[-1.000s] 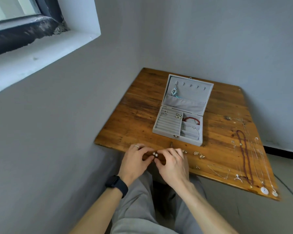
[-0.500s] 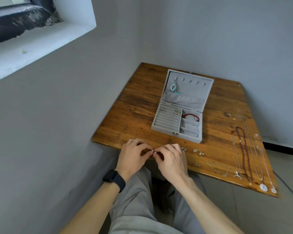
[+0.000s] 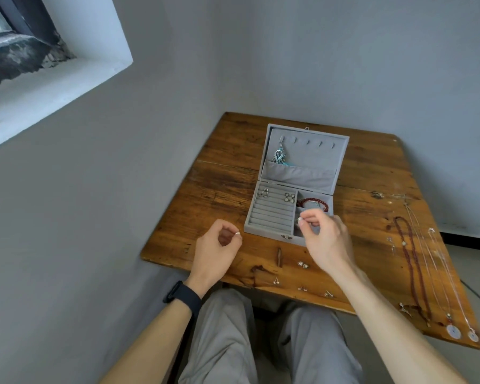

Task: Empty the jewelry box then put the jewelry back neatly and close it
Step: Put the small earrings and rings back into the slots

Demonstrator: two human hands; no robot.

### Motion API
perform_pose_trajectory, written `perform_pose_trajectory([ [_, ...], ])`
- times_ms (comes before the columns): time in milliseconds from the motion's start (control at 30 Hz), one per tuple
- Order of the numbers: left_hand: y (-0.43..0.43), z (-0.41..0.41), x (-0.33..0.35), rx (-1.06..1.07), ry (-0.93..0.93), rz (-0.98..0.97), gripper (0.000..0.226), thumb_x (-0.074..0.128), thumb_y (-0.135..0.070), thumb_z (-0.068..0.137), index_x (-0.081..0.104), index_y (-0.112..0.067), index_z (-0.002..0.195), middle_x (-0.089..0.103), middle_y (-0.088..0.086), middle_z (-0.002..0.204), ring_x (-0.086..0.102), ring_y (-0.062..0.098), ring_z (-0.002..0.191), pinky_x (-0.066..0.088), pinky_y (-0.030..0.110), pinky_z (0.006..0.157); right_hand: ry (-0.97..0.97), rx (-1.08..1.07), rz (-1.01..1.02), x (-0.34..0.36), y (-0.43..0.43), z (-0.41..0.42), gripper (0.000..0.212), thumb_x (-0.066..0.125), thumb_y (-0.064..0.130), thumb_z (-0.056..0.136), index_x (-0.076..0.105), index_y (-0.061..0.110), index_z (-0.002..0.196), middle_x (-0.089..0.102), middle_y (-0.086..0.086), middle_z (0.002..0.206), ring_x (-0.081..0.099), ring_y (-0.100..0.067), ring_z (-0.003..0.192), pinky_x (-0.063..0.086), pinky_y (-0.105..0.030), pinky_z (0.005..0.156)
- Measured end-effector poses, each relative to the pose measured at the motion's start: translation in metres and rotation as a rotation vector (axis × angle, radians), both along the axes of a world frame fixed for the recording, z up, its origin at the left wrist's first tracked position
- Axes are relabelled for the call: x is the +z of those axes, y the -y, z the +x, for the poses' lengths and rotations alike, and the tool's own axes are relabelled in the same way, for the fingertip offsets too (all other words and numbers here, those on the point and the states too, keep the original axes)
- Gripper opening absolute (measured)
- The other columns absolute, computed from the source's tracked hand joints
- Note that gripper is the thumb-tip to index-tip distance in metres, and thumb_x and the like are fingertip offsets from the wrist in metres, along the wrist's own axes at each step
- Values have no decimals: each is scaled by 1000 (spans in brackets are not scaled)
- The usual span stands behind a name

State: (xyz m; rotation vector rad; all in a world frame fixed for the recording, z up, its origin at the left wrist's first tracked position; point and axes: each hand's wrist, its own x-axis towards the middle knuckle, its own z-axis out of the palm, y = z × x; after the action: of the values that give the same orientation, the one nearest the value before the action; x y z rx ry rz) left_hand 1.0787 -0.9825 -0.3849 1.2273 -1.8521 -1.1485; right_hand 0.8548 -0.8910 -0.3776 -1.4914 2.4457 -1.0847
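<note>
Left hand [image 3: 214,250] pinches stud [image 3: 237,233] beside jewelry box [image 3: 272,217]; right hand [image 3: 326,242] above.

— What's on the desk [image 3: 222,189]?
— A grey jewelry box [image 3: 266,234], lid up, toward the back. Small earrings [image 3: 302,264] lie scattered along the near edge.
— And on the right?
— A dark red bead necklace [image 3: 412,261] stretched out, thin silver chains [image 3: 438,261] just beside it, round pendants [image 3: 453,331] at the near corner.

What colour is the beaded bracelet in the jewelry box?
Dark red. The head view shows the bracelet in the back right compartment of the jewelry box.
</note>
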Motion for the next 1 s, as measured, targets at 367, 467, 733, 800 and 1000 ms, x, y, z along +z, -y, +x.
perform_pose_trajectory([
  [367, 24, -44, -1, -53, -48, 22, 12, 66, -24, 94, 69, -30, 105, 70, -15, 96, 61, -7, 92, 46, 7, 78, -295, 118, 206, 12, 62, -31, 18, 64, 27, 94, 72, 22, 109, 74, 3, 102, 59, -21, 99, 50, -30, 79],
  [467, 27, -43, -3, -58, -40, 7, 14, 67, -25, 94, 70, -30, 107, 70, -17, 97, 61, -9, 93, 45, 5, 77, -406, 141, 317, 15, 70, -28, 17, 61, 26, 94, 71, 25, 108, 72, 2, 103, 57, -21, 101, 52, -34, 80],
  [733, 32, -29, -3, -38, -29, -15, 16, 68, -26, 93, 72, -32, 108, 71, -20, 97, 60, -12, 95, 45, 4, 78, -414, 137, 466, 17, 83, -24, 23, 63, 18, 90, 73, 26, 109, 70, -1, 111, 54, -25, 109, 48, -33, 85],
  [800, 33, -27, 0, -32, -32, -25, 16, 67, -26, 94, 72, -33, 108, 70, -21, 98, 59, -14, 95, 44, 3, 78, -381, 125, 469, 14, 83, -22, 24, 63, 17, 90, 73, 25, 110, 69, -1, 112, 54, -25, 110, 48, -34, 86],
  [1000, 42, -31, 9, -100, 32, -124, 16, 66, -29, 94, 71, -34, 109, 67, -25, 103, 54, -18, 102, 41, 0, 83, -167, 40, 231, 13, 50, -21, 30, 69, 22, 89, 67, 22, 119, 67, 1, 108, 61, -21, 104, 50, -31, 87],
])
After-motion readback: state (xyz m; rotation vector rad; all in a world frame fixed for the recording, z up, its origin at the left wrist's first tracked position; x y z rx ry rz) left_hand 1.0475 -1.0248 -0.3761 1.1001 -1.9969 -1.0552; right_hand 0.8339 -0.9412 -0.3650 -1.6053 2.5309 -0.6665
